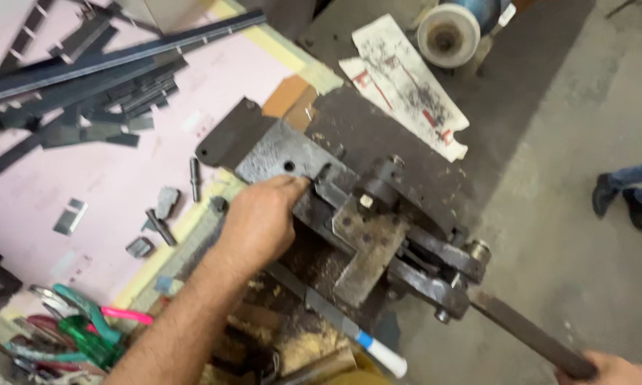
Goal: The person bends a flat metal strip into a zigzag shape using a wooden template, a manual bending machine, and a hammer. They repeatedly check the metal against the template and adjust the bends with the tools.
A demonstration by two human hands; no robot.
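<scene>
the worktop [121, 178] is a broad pale pink sheet, scuffed and dusty, with a yellowish edge strip. on its right part sits a heavy lever press [349, 207] of dark, rough steel: a blocky grey body with bolt holes, a rust-stained plate at the front, and pivoted links running to a long flat handle bar [521, 331] that slants down to the lower right. long dark metal strips [100, 64] lie piled at the upper left, some straight rails, others short flat offcuts. a torn, grimy sheet of paper [406, 78] lies beyond the press, near a round white grinding wheel [446, 32] cut off by the top edge. the floor [585, 214] is plain grey concrete; another person's dark shoes [620, 199] stand at the right edge.

the left hand [264, 217] rests on the press body, fingers curled over its top edge near the slot; what the fingertips press on is hidden. the right hand [610, 371] is mostly cut off at the bottom corner and is clenched around the end of the handle bar. a flat file with a blue and white handle [349, 328] lies under the press. green and pink handled pliers [85, 328] lie tangled at the lower left. small dark metal bits [165, 207] lie scattered on the pink sheet.
</scene>
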